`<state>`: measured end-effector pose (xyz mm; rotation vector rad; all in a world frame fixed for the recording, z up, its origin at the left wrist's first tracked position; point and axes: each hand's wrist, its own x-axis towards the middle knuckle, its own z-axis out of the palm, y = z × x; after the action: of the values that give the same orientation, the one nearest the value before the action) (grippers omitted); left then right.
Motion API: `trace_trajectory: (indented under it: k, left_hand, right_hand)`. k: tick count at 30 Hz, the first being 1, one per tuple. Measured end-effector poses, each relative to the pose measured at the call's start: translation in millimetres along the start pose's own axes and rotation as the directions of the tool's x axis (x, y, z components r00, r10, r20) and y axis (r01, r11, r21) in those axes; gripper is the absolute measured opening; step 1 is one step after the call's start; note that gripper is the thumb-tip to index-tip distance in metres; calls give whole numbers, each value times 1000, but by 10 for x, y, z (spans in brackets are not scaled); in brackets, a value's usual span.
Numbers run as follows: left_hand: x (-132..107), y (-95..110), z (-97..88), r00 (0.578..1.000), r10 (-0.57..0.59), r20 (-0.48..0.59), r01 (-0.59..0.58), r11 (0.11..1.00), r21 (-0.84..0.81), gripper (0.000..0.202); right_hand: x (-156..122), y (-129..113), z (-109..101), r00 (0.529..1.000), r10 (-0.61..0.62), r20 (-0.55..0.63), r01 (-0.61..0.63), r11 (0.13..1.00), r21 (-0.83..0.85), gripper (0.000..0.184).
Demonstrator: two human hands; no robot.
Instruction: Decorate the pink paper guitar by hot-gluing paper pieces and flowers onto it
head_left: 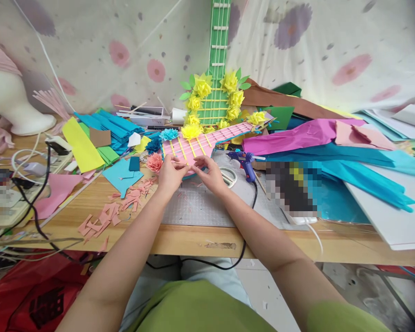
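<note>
A small pink craft guitar (190, 150) with yellow strips, a blue rim and paper flowers stands tilted on the grey cutting mat (221, 210). At its lower edge, my left hand (172, 175) is closed, thumb and fingers pinched on the guitar. My right hand (210, 174) is also closed on that edge, its fingertips almost meeting the left ones. Anything small between the fingertips is too tiny to make out. Yellow (192, 131), blue (168, 134) and coral (154, 162) paper flowers sit along the body. A purple glue gun (246, 165) lies right of my right hand.
Behind stands a larger green guitar (217, 55) with yellow roses. Scissors (228, 177) lie beside my right hand. Pink paper scraps (105, 219) and blue paper (122, 175) lie left; magenta crepe paper (297, 133) lies right. The glue gun's black cable (245, 244) hangs over the table edge.
</note>
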<state>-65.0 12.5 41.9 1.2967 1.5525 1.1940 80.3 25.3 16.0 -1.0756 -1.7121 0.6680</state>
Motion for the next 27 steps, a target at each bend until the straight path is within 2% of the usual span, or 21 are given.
trace_trajectory:
  k: [6,12,16,20,27]
  left_hand:
    - [4,38,-7,999,18,-39,-16,998,60,44]
    - [-13,59,-10,1000,2,-10,-2,1000,19,42]
    - [-3,55,10,1000,-3,6,3,999,-45,41]
    - [1,62,21,999,-35,-26,35,999,-1,40]
    - [26,50,26,998,-51,-33,50,999,-19,37]
  right_hand:
    - [35,20,12,997,75,6,-75,994,80,25]
    - [38,-8,-17,992,126,13,-127,985,120,23]
    - [39,-3,-11,995,101,26,-104,985,138,24]
    - [45,1,7,996,78,38,-83,981,174,31]
    - [76,2,1,986,162,27,-165,974,157,22]
